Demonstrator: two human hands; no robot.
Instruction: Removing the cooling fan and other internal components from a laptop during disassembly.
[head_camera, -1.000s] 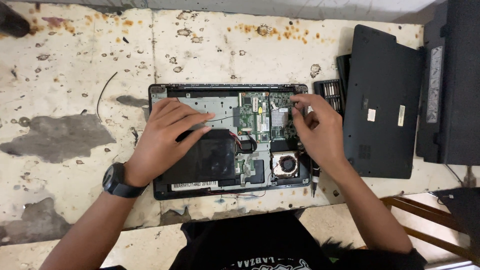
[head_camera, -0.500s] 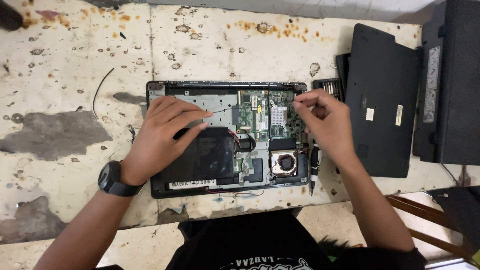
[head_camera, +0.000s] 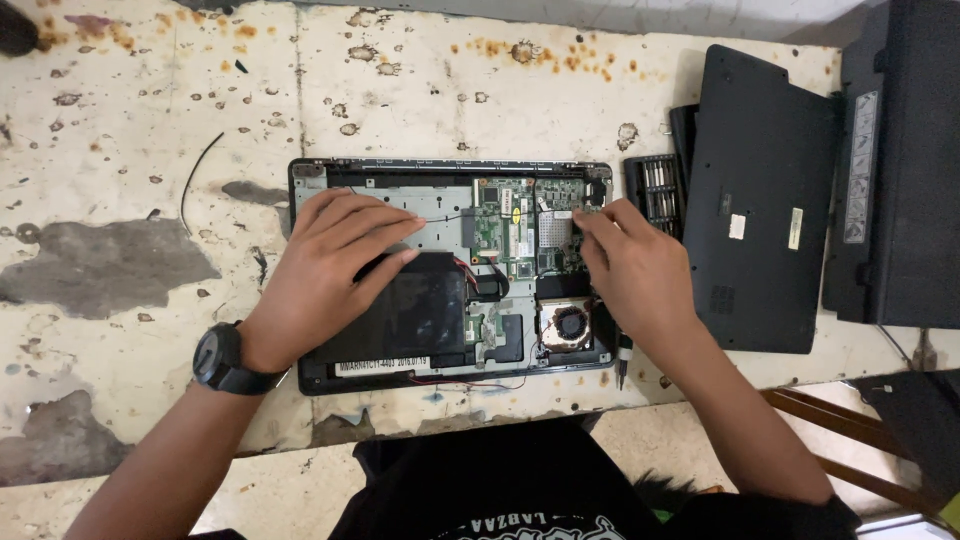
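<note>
Compared with a second ago, little has shifted: the left hand (head_camera: 335, 265) stays spread flat, palm down, on the opened laptop (head_camera: 450, 265), fingers fanned over the grey metal plate and the top edge of the black battery (head_camera: 405, 315), holding nothing. The right hand (head_camera: 630, 270) has drifted slightly up and to the right, its fingertips now pinched together at the upper right corner of the green circuit board (head_camera: 515, 225); whether anything small sits between them cannot be told. A screwdriver (head_camera: 622, 355) lies under the right wrist, its tip poking out toward the table's near edge, much as before.

The laptop lies bottom up in the middle of the stained white table (head_camera: 150, 150), its cover off, with the board, a round cooling fan (head_camera: 570, 325) at lower right, red and black wires, and the wide battery across the lower left all exposed. Just right of it stands a small case of driver bits (head_camera: 655, 190), then a black bottom cover (head_camera: 765, 200) and another dark laptop (head_camera: 895, 170) at the far right. A black wristwatch (head_camera: 222, 358) sits on the left wrist
</note>
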